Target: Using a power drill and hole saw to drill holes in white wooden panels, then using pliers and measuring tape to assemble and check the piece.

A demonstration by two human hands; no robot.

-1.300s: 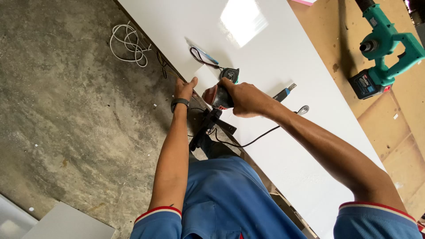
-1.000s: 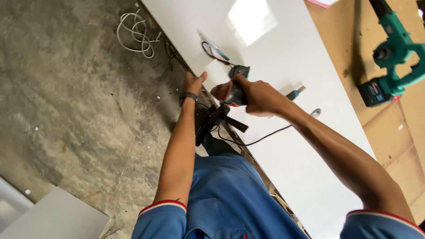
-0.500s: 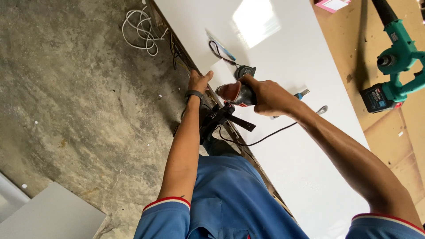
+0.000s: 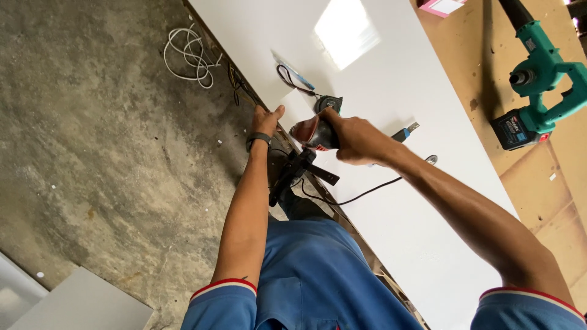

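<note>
The right hand (image 4: pixel 358 142) is clenched round a dark red corded power tool (image 4: pixel 313 134) at the white panel (image 4: pixel 391 91) edge, likely rigid and weighty, best held by its body, while the left hand (image 4: pixel 264 121) presses flat against that edge

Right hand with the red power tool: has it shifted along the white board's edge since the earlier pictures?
No. The right hand keeps the power tool beside the tape measure on the white board; only the camera view shifts.
</note>
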